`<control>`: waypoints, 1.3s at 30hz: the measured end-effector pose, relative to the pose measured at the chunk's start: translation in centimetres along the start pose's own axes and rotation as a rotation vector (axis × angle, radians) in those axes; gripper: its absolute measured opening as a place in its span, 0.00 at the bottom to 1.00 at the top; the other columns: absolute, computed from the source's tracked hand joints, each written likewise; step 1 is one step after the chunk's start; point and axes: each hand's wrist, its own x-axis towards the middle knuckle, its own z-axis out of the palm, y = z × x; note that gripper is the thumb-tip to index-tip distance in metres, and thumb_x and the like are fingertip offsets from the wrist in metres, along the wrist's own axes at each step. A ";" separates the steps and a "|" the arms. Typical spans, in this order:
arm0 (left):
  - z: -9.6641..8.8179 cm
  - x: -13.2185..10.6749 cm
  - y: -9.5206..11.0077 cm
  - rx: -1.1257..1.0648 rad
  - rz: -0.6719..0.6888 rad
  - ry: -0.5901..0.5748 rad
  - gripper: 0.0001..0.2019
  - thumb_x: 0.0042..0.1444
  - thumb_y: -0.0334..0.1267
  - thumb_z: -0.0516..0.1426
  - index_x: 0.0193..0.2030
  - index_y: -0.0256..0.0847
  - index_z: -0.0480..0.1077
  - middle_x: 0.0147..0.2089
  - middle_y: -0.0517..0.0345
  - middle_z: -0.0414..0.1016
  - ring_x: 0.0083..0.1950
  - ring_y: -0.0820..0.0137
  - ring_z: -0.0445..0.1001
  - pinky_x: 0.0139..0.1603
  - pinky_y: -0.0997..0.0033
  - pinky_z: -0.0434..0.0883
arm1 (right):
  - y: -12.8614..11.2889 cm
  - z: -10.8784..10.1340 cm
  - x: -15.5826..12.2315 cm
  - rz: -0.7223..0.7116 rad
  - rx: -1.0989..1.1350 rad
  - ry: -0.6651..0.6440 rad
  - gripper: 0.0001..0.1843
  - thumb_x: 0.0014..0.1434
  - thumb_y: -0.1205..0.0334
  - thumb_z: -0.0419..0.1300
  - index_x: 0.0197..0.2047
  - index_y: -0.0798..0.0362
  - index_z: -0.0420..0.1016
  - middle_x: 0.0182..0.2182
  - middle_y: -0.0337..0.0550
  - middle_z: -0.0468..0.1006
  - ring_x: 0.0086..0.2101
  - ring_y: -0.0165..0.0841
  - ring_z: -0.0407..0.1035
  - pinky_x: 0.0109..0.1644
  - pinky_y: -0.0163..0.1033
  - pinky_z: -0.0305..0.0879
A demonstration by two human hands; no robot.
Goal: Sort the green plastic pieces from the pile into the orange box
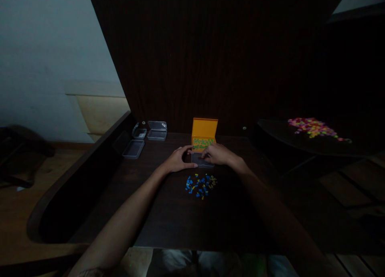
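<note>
A small clear plastic box (pixel 200 160) lies on the dark desk. My left hand (pixel 177 160) grips its left side, thumb at the front corner and fingers at the back. Over the right part of the same box, my right hand (pixel 220 154) points down with its fingertips together; whatever they may hold is too small and dark to make out. Directly behind stands an orange case (pixel 205 127) with its lid up and many small green pieces (pixel 200 142) inside. Closer to me, a loose pile of tiny blue and yellow pieces (pixel 198 185) is spread on the desk.
To the left sit more clear plastic boxes: one with a raised lid (pixel 157 136), a flat tray (pixel 134 148) and a smaller box (pixel 140 133). A heap of pink, red and yellow bits (pixel 313 128) lies on a dark surface at right. A raised side panel (pixel 81 176) bounds the desk's left.
</note>
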 end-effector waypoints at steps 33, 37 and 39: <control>0.1 0.1 -0.2 0.014 0.014 0.002 0.41 0.43 0.51 0.68 0.62 0.40 0.62 0.53 0.49 0.74 0.54 0.58 0.72 0.58 0.56 0.68 | -0.1 0.2 0.1 -0.064 0.026 0.012 0.19 0.57 0.70 0.58 0.49 0.48 0.81 0.45 0.43 0.82 0.44 0.37 0.76 0.45 0.35 0.67; 0.1 0.1 -0.2 -0.013 0.014 -0.006 0.40 0.43 0.51 0.68 0.63 0.42 0.62 0.53 0.50 0.74 0.54 0.58 0.72 0.57 0.57 0.69 | 0.1 0.4 0.2 -0.060 0.027 -0.001 0.19 0.56 0.70 0.58 0.49 0.49 0.80 0.46 0.43 0.82 0.44 0.37 0.76 0.45 0.35 0.67; 0.0 0.0 -0.2 -0.010 0.013 -0.005 0.40 0.43 0.51 0.68 0.62 0.42 0.62 0.53 0.51 0.74 0.54 0.58 0.72 0.58 0.56 0.69 | 0.2 0.4 0.2 -0.062 0.025 -0.005 0.19 0.56 0.69 0.58 0.49 0.49 0.80 0.45 0.43 0.82 0.44 0.38 0.76 0.45 0.36 0.66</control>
